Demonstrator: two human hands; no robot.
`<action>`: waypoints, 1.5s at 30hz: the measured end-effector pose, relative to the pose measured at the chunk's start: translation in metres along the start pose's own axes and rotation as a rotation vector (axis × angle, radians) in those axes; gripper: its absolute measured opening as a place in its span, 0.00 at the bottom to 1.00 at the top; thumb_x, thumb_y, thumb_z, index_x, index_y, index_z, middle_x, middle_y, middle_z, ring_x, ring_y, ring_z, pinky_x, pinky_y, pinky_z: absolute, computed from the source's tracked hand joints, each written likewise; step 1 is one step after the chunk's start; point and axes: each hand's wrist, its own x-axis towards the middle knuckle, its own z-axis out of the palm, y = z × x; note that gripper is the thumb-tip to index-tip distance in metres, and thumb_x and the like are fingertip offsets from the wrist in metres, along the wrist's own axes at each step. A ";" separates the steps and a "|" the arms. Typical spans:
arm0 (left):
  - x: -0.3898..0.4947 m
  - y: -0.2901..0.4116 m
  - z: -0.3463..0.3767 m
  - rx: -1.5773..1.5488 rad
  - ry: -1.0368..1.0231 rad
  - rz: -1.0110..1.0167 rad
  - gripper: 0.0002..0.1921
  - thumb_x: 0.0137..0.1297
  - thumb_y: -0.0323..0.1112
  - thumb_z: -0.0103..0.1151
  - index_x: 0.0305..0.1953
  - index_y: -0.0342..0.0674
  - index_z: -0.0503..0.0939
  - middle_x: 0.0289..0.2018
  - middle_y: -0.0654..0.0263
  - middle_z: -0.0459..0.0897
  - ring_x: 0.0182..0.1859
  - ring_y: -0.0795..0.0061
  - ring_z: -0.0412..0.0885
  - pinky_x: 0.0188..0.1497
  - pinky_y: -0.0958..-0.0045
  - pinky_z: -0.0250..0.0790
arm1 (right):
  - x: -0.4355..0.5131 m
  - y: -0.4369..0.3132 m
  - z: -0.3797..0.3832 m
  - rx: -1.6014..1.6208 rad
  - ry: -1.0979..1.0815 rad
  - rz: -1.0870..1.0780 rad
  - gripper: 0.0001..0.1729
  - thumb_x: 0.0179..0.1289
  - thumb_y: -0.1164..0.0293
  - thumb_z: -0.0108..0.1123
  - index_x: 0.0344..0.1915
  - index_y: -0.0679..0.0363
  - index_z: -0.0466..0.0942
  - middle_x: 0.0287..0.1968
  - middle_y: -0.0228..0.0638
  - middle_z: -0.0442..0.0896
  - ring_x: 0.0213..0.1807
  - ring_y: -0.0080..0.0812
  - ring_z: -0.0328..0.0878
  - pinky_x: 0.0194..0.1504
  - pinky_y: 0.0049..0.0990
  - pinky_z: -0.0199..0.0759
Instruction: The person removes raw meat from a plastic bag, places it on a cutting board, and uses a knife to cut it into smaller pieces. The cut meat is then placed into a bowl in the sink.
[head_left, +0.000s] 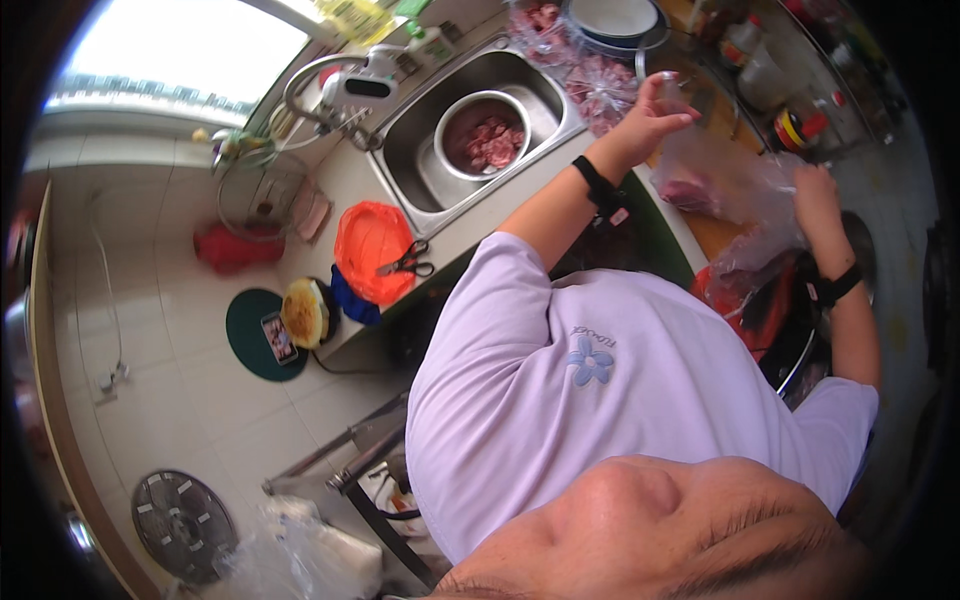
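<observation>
My right hand (817, 195) grips a clear plastic bag (772, 184) over the wooden board (720, 236) on the counter. My left hand (656, 120) is raised at the far side of the bag, thumb and forefinger apart. Thin film seems to run up to its fingers, but blur hides whether they pinch it. A piece of raw meat (686, 193) shows at the bag's left side. Just left of my left hand lie plastic bags of cut raw meat (600, 86). A black band is on each wrist.
A white basin (445, 139) with meat pieces stands in the steel sink (420, 184). Scissors (409, 261) lie on an orange plastic bag (367, 232). Stacked bowls (615, 19) stand at the back. A sauce bottle (791, 131) is near my right hand. A red bag (750, 322) sits below it.
</observation>
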 end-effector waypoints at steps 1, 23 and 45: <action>0.001 -0.003 0.001 -0.037 0.025 0.017 0.41 0.60 0.21 0.63 0.68 0.57 0.51 0.42 0.57 0.83 0.48 0.69 0.80 0.57 0.64 0.68 | 0.005 0.005 0.000 -0.106 -0.206 -0.005 0.11 0.55 0.71 0.63 0.40 0.56 0.80 0.43 0.37 0.81 0.47 0.44 0.76 0.45 0.41 0.74; 0.030 -0.046 0.051 0.403 -0.025 -0.333 0.12 0.69 0.38 0.54 0.42 0.35 0.82 0.36 0.58 0.86 0.30 0.69 0.84 0.29 0.69 0.76 | 0.045 -0.057 0.114 1.613 0.006 0.224 0.14 0.70 0.71 0.59 0.53 0.60 0.75 0.34 0.24 0.79 0.32 0.15 0.71 0.32 0.17 0.64; 0.005 -0.035 0.064 1.520 -0.217 0.832 0.19 0.58 0.33 0.54 0.51 0.39 0.76 0.47 0.50 0.81 0.54 0.52 0.79 0.60 0.53 0.67 | 0.031 -0.094 0.131 2.354 -0.043 0.257 0.29 0.76 0.57 0.47 0.68 0.62 0.63 0.63 0.34 0.71 0.63 0.26 0.68 0.64 0.28 0.61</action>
